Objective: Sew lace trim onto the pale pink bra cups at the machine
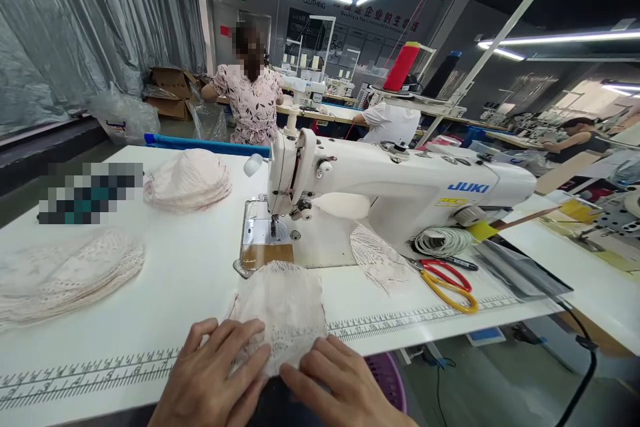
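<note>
A white lace fabric piece [285, 303] lies at the table's front edge, its far end reaching the sewing machine's plate. My left hand [215, 367] grips its near left side, fingers bent over the cloth and thumb low at the edge. On the near right side, my right hand [335, 380] holds the same piece with curled fingers. Parts of the grip under the cloth are hidden. Just beyond stands a white JUKI sewing machine [400, 180], with its needle and presser foot [274, 227] above the metal plate, apart from the fabric.
Stacks of white fabric pieces [187, 177] [70, 273] lie on the left. Right of the machine plate are another lace piece [377, 260], red-and-yellow-handled scissors [447, 283] and a coiled white cord [440, 240]. A purple basket [387, 380] is below the edge. Other people work beyond.
</note>
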Tool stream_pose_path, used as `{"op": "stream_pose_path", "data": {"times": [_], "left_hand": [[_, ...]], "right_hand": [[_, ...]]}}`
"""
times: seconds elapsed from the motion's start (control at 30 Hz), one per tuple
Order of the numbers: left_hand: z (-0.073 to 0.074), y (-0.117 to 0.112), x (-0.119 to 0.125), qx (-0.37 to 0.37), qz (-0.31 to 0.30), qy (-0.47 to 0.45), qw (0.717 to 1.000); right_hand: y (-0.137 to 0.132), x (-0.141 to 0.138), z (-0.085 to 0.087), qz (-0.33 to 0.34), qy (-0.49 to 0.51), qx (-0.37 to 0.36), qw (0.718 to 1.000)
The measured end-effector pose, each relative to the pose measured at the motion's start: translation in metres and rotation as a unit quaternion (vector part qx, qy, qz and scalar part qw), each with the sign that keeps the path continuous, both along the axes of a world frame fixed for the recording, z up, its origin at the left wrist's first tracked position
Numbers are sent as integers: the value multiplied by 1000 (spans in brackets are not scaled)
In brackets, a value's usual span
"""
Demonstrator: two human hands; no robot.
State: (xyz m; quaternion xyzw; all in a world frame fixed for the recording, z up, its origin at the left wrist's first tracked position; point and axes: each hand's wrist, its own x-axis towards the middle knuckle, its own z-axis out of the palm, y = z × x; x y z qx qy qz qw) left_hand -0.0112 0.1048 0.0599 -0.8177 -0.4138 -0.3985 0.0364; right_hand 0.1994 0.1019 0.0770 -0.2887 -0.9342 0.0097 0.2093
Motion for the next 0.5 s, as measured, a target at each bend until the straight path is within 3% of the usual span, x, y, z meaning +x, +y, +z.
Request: {"op": "stream_pose_path", "data": {"times": [0.17, 0.37, 0.5], "left_hand": [[-3, -5, 0, 26, -6, 18, 999], [-7, -4, 0, 70, 9, 38, 997], [-14, -5, -1, 97, 11, 57, 994]], "right_hand": [[2, -6, -10, 0, 38, 29, 999], [5, -14, -32, -12, 96, 139, 986], [-1, 2, -36, -32, 91, 106, 990]]}}
